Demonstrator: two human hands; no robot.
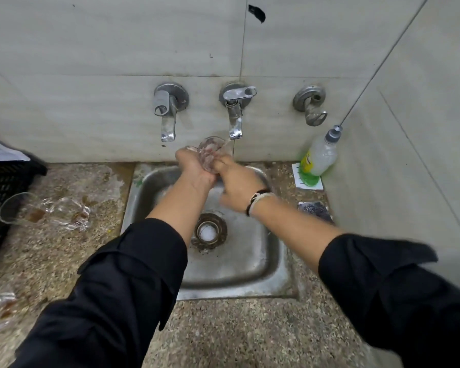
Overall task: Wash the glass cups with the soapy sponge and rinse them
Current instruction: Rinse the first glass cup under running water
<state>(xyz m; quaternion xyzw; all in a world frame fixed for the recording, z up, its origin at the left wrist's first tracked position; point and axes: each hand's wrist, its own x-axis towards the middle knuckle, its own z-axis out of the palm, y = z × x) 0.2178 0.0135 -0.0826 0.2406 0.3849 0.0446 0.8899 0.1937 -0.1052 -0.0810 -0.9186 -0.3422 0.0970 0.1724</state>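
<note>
1. We take this for a plain kitchen washing-up corner: a small steel sink (252, 264) sits in a speckled stone worktop (237, 333).
2. We see three wall taps (234, 112) on grey tiles (104, 49).
3. We note a dish-soap bottle (320, 155) and used glass cups (45, 211) beside a black crate (0, 187).

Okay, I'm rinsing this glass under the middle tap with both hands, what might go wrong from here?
1. The glass cup is wet and held high above the steel sink by the left hand and right hand; a slip could drop and crack it.
2. Its rim sits close to the running tap, so tilting it up may knock the spout.
3. The dirty glasses lie on their sides on the counter by your left elbow and could roll or get bumped.
</note>
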